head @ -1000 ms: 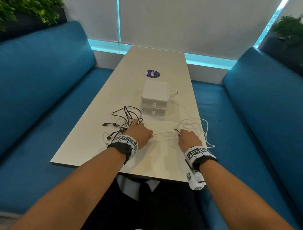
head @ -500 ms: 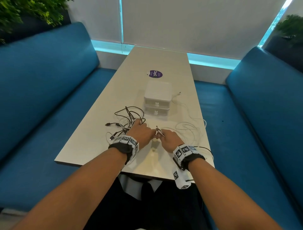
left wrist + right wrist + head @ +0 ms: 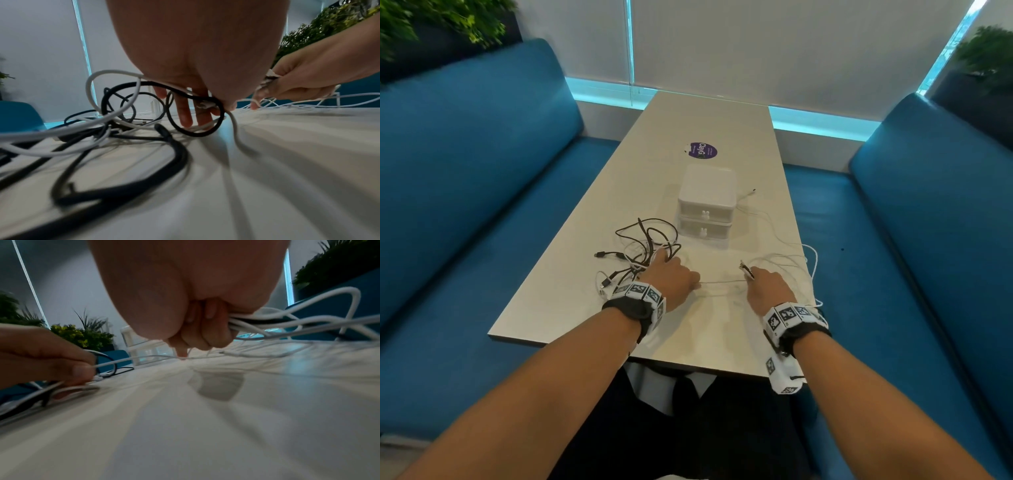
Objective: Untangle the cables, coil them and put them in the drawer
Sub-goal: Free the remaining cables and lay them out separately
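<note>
A tangle of black and white cables [image 3: 643, 245] lies on the table left of centre. My left hand [image 3: 673, 279] rests on its near edge. Thumb and finger pinch a white cable [image 3: 144, 357] that runs taut to my right hand [image 3: 767, 289]. The right hand is curled round several gathered loops of that white cable [image 3: 257, 321], with a plug end sticking up from the fist. More of its loops [image 3: 798, 263] lie loose by the table's right edge. A white two-drawer box [image 3: 705, 212] stands behind the hands with both drawers closed.
The pale table [image 3: 709, 120] is long and narrow, with a purple sticker [image 3: 702, 150] beyond the box. Blue benches [image 3: 465, 205] flank it on both sides. One white cable end [image 3: 751, 191] lies right of the box. Plants [image 3: 441, 17] stand in the far corners.
Half a second ago my right hand was against the left hand. It has since moved back to the right, drawing the white cable out between the two. The left hand stayed on the tangle.
</note>
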`<control>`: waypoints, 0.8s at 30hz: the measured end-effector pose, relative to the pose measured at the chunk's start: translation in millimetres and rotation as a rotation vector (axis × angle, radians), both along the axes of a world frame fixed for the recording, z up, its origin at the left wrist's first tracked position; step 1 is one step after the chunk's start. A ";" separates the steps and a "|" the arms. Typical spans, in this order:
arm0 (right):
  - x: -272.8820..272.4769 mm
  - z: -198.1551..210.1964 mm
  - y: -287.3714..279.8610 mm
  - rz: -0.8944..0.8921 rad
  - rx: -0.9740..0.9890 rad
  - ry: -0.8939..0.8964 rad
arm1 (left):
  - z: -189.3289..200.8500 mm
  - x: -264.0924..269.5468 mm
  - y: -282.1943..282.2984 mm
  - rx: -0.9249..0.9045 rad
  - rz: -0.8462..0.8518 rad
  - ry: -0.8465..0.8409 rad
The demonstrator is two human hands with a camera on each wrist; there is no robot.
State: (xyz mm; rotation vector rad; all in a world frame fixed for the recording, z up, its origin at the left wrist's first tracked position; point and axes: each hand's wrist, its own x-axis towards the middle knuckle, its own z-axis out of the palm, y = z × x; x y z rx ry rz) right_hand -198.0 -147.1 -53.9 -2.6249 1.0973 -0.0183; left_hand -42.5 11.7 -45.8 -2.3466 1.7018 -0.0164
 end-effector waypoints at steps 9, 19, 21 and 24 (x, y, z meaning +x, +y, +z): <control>26.5 4.5 44.4 0.268 0.101 -0.100 | 5.4 -9.9 -10.6 -0.024 0.016 0.030; 10.0 1.2 25.1 0.152 0.037 0.079 | -6.2 -2.6 -0.1 -0.012 0.000 0.022; -3.2 3.9 8.2 0.042 -0.037 0.095 | -4.9 1.4 0.9 -0.054 0.002 0.040; -22.7 13.8 -14.2 -0.123 -0.152 0.113 | -0.1 4.0 0.8 -0.145 -0.014 0.062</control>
